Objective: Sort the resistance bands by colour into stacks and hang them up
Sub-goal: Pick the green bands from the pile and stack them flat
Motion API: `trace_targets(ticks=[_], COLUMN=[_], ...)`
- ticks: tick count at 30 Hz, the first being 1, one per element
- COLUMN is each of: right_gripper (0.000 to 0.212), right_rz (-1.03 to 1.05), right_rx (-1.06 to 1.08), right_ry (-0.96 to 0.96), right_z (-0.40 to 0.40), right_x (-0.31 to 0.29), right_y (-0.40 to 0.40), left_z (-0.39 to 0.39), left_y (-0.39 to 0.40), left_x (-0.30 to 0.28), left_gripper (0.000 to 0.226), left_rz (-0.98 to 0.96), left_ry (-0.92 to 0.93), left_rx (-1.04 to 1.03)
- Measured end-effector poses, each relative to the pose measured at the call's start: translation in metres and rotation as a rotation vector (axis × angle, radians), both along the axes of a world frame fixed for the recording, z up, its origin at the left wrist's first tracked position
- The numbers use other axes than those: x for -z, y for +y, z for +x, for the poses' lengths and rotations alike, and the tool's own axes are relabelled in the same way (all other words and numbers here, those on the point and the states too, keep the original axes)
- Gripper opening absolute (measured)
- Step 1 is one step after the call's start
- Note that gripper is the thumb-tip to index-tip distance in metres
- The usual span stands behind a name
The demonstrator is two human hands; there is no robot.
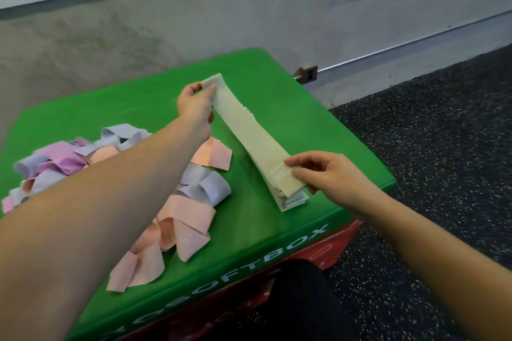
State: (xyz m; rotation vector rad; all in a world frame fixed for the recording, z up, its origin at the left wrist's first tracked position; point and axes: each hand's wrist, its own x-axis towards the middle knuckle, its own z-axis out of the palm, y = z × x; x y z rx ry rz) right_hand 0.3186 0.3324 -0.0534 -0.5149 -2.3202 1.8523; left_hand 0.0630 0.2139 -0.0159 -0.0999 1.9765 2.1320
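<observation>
A pale green resistance band (249,130) is stretched flat between my hands above a stack of pale green bands (292,199) on the green soft box (155,108). My left hand (195,101) pinches the band's far end. My right hand (322,171) grips its near end, right over the stack. To the left lies a loose heap of bands: peach ones (182,219) nearest me, lilac-grey ones (206,185) in the middle, pink ones (59,156) at the far left. My left forearm crosses over the heap and hides part of it.
The green box sits on a red box (336,243). A grey wall stands close behind. A metal bar with a bracket (306,74) runs along the wall at the right. Dark speckled floor (443,147) lies to the right. My dark-clothed knee (299,302) presses against the box front.
</observation>
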Motion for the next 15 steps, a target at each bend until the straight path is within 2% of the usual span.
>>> trace_targets(ticks=[6,13,15], right_gripper=[0.006,0.003,0.018], right_rz=[0.123,0.537,0.627], right_rx=[0.062,-0.125,-0.154], right_ry=[-0.074,-0.182,-0.197], right_z=[-0.021,-0.028,-0.024], right_x=[0.01,0.029,0.039], right_y=[0.012,0.017,0.019], left_z=[-0.023,-0.035,-0.036], left_y=[0.012,0.022,0.024], left_x=[0.016,0.044,0.05], left_gripper=[0.022,0.015,0.014], left_rz=[-0.107,-0.274,-0.327], left_ry=[0.024,0.081,0.112], left_rx=[0.057,0.13,0.176])
